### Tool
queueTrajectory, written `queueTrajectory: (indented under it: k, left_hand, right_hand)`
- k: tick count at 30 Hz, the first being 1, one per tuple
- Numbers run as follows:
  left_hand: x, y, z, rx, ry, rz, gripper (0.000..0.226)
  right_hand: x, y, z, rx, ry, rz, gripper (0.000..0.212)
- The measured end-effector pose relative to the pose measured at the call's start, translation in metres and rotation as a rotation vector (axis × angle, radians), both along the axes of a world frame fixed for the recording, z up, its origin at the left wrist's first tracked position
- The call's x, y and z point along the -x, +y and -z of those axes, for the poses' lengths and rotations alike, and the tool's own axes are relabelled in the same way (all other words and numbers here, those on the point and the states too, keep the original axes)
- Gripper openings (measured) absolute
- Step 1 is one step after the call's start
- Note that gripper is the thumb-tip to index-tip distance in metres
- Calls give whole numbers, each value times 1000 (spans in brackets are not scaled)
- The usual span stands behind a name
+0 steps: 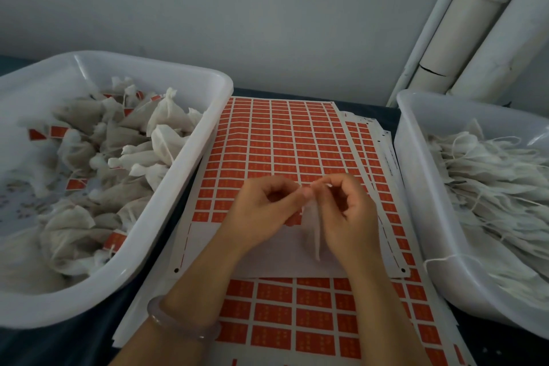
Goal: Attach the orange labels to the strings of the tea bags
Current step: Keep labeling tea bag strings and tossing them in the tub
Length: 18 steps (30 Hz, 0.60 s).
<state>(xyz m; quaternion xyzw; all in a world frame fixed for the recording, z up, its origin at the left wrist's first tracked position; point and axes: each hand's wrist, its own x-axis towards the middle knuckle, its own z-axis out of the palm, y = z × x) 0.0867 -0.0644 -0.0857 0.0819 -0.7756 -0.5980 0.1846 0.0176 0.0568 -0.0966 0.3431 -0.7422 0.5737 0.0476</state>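
Sheets of orange labels [285, 140] lie stacked on the table between two white tubs. Above the top sheet, my left hand [264, 208] and my right hand [344, 211] meet fingertip to fingertip. They pinch the string of a white empty tea bag [313, 232], which hangs down below my right hand. Whether a label sits between the fingertips is hidden. A bare strip of backing paper [267, 258] shows where labels are gone from the sheet's near end.
A white tub [190, 163] on the left holds several tea bags with orange labels. Another white tub [416, 205] on the right holds flat tea bags with loose strings. White pipes [475, 38] run up the wall at the back right.
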Motion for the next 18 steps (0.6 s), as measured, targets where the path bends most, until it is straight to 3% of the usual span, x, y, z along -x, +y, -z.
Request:
queueTrajectory:
  k: [2, 6, 14, 18]
  left_hand:
    - [0, 0, 2, -16, 16, 31, 19]
    - [1, -4, 5, 4, 33, 60, 6]
    - [0, -7, 5, 138, 14, 156, 15]
    - [-2, -5, 3, -3, 49, 219, 16]
  right_hand:
    - [0, 0, -1, 0, -8, -17, 12]
    - [-2, 0, -2, 50, -40, 42, 6]
    - [-5, -1, -2, 47, -2, -5, 2]
    - [-4, -2, -2, 44, -170, -87, 9]
